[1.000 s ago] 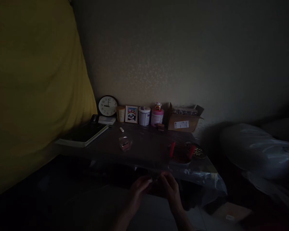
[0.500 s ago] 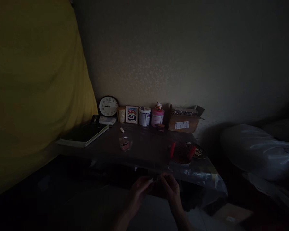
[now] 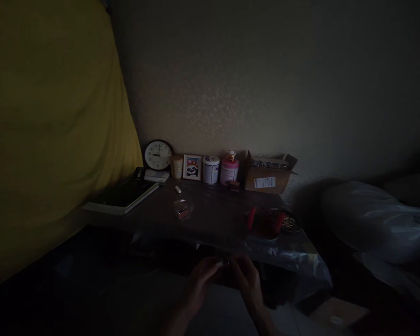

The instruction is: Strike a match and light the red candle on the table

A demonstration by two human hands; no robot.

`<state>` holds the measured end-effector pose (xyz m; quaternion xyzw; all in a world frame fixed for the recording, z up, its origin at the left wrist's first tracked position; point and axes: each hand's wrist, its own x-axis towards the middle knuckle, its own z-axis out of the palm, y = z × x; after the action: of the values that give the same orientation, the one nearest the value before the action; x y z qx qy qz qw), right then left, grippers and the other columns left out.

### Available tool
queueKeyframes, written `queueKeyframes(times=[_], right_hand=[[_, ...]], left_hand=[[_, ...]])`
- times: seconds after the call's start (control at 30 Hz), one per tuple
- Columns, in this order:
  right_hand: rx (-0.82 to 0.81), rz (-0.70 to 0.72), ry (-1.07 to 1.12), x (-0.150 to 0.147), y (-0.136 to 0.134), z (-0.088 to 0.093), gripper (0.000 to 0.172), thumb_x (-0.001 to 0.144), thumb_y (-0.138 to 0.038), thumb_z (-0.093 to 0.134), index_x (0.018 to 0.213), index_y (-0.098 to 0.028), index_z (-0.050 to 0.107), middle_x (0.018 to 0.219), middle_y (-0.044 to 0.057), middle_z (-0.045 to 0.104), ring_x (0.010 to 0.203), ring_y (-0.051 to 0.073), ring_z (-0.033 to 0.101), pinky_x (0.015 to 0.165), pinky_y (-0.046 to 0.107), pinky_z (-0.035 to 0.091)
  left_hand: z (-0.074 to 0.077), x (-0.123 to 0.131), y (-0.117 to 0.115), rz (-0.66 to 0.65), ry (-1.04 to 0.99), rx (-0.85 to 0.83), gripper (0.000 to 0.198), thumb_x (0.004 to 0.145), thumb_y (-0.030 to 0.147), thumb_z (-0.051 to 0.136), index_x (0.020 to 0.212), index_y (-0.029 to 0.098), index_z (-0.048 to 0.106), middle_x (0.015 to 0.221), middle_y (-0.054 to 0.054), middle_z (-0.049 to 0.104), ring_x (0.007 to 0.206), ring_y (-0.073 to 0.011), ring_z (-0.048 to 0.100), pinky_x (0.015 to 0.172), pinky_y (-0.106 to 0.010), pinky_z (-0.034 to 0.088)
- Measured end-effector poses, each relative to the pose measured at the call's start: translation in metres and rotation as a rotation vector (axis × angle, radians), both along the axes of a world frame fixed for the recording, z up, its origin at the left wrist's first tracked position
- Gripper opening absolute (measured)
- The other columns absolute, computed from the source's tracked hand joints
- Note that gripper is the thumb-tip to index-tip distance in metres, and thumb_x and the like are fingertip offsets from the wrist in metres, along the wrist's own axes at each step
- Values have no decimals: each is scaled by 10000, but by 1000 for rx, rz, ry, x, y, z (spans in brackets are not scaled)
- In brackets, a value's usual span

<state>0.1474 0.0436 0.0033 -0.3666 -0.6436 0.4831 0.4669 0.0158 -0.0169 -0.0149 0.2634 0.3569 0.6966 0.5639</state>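
A small pale item [image 3: 220, 264] is pinched in the left hand [image 3: 200, 276], close beside the right hand [image 3: 248, 279].
Little is changed over the last second: both hands are kept together, so the same fine handling is apparently being continued. The right hand's fingers are bent, but whether anything is gripped cannot be told in the dark. The hands are held just short of the near edge of the surface [image 3: 217, 212]; beyond it, some room for movement is left between the wrapped packet [image 3: 182, 211] and the red-ended holder [image 3: 251, 218].
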Motion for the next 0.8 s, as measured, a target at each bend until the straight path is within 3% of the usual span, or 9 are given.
queueKeyframes(times=[0.57,0.8], right_hand=[[139,-11,-164,2,0,-3,300,797,-458,580,835,-174,668,751,34,680,677,168,627,602,199,464],[156,-17,-206,2,1,-5,286,800,-438,588,907,-185,666,823,46,698,733,190,649,620,211,475]], left_hand=[[-5,0,2,38,45,17,189,740,274,657,903,186,694,924,-44,716,944,-226,614,840,-328,447],[1,1,1,76,41,-18,210,694,297,697,869,181,704,909,-59,723,930,-235,624,832,-334,456]])
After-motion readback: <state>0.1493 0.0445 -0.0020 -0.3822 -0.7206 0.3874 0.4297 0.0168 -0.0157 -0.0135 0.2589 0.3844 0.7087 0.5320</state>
